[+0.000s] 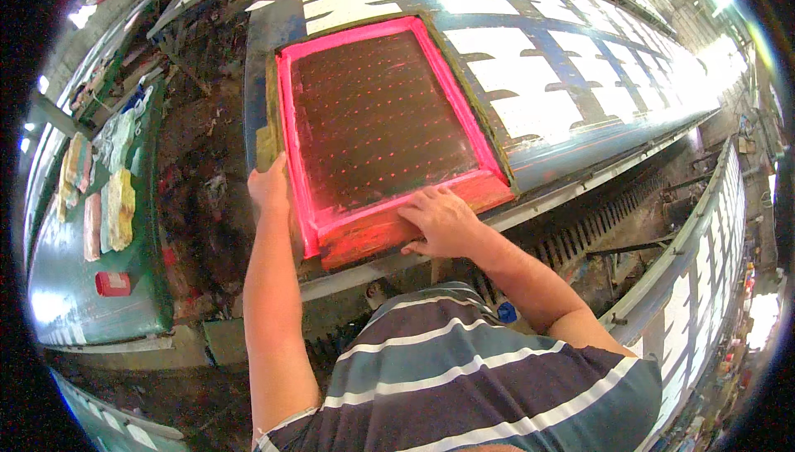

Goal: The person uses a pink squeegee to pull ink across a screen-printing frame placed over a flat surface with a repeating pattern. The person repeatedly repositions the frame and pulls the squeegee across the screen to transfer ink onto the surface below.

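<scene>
A screen printing frame (364, 241) lies on a long dark printing table (571, 162), its rails smeared with bright pink ink. Rows of small pink marks dot the dark mesh (377, 116) inside it. At the frame's near left corner, my left hand (269, 187) is closed on the side rail, its fingertips partly hidden. My right hand (443, 222) grips the near rail right of its middle, fingers over the top and thumb on the front face. White cut fabric pieces (530, 108) lie in rows beyond and to the right of the frame.
To the left, a green-topped table (141, 315) bears folded cloths (120, 212) in several colours and a red container (113, 284). Another long table (716, 232) with white pieces runs along the right. A slatted dark gap (600, 212) separates it from mine.
</scene>
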A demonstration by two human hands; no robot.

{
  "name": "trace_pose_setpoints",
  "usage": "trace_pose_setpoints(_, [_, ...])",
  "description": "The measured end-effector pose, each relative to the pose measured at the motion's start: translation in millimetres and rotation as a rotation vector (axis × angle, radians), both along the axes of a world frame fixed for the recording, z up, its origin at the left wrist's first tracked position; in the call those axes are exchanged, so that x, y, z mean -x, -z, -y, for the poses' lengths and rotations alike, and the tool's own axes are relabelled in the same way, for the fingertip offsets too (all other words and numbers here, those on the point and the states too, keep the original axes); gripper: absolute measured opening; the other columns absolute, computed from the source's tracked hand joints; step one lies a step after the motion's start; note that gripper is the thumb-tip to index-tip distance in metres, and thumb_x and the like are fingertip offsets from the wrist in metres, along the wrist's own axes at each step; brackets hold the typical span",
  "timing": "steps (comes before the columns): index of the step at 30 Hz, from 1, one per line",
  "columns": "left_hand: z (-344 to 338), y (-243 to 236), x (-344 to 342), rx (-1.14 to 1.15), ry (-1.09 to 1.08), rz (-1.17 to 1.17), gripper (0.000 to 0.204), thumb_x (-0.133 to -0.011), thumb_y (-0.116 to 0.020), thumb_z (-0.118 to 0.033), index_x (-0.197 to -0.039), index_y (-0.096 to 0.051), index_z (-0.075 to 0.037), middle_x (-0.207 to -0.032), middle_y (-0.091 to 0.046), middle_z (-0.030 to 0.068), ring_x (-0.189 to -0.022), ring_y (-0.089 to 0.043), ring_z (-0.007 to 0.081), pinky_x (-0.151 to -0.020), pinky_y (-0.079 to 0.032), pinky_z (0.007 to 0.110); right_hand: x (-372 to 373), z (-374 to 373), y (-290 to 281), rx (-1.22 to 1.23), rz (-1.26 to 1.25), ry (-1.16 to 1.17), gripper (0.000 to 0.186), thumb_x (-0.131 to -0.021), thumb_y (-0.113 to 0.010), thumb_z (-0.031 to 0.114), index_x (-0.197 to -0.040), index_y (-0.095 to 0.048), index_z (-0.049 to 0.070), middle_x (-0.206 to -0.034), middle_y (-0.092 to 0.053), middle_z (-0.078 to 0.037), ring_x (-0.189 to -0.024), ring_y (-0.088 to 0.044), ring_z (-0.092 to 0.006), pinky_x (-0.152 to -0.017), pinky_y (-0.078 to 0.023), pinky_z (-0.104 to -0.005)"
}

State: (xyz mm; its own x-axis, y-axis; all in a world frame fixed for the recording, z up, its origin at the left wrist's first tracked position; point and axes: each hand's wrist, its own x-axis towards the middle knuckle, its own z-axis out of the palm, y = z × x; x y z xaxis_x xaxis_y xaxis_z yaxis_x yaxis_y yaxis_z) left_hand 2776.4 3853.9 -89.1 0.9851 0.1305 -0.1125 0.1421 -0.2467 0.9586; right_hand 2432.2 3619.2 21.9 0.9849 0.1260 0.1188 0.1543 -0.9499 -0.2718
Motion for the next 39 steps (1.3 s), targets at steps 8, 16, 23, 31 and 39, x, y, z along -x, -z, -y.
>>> trace_pose_setpoints(8, [2.1, -10.8, 5.7, 0.107, -0.001, 0.004, 0.045, -0.091, -0.094, -0.018, -0.127, -0.078, 0.005, -0.122, -0.082, 0.0141, -0.106, -0.077, 0.0267, -0.097, -0.059, 0.041, 35.3, 91.7, 2.7, -0.258, 0.178, 0.003, 0.038, -0.095, -0.086, 0.033, -0.124, -0.081, 0.01, -0.131, -0.076, -0.014, -0.126, -0.07, -0.0376, -0.112, -0.055, -0.0519])
trace_pose_setpoints(16, [1.8, -13.2, 4.3, 0.088, -0.007, -0.039, 0.041, -0.095, -0.09, -0.014, -0.13, -0.078, 0.005, -0.122, -0.081, 0.0114, -0.107, -0.076, 0.023, -0.097, -0.058, 0.039, 58.0, 207.1, 29.2, -0.329, 0.242, 0.519, 0.046, -0.09, -0.087, 0.015, -0.134, -0.077, 0.007, -0.139, -0.074, -0.021, -0.13, -0.068, -0.0433, -0.113, -0.056, -0.052])
trace_pose_setpoints(23, [1.4, -19.4, 1.6, -0.012, -0.069, -0.101, 0.051, -0.095, -0.09, -0.018, -0.137, -0.074, 0.005, -0.131, -0.078, 0.0119, -0.117, -0.073, 0.0244, -0.104, -0.055, 0.041, 24.7, 218.1, 41.0, -0.47, 0.053, 0.64, 0.061, -0.088, -0.089, 0.018, -0.145, -0.07, 0.008, -0.136, -0.075, -0.021, -0.127, -0.07, -0.0429, -0.109, -0.058, -0.051])
trace_pose_setpoints(31, [2.2, -15.7, 9.0, 0.117, -0.046, -0.104, 0.035, -0.097, -0.087, -0.011, -0.128, -0.079, 0.003, -0.12, -0.081, 0.0094, -0.105, -0.076, 0.0224, -0.096, -0.057, 0.039, 5.2, 212.0, 35.4, -0.452, 0.088, 0.684, 0.045, -0.085, -0.086, 0.008, -0.13, -0.079, 0.01, -0.116, -0.078, -0.018, -0.112, -0.074, -0.0413, -0.098, -0.06, -0.0487])
trace_pose_setpoints(39, [3.1, -32.3, 8.4, 0.197, -0.013, -0.163, 0.036, -0.099, -0.084, -0.009, -0.132, -0.076, 0.004, -0.124, -0.08, 0.0103, -0.107, -0.076, 0.024, -0.097, -0.058, 0.04, 5.6, 212.3, 2.5, -0.452, 0.202, 0.655, 0.031, -0.085, -0.085, 0.007, -0.115, -0.083, 0.01, -0.107, -0.077, -0.016, -0.102, -0.075, -0.038, -0.09, -0.061, -0.0464])
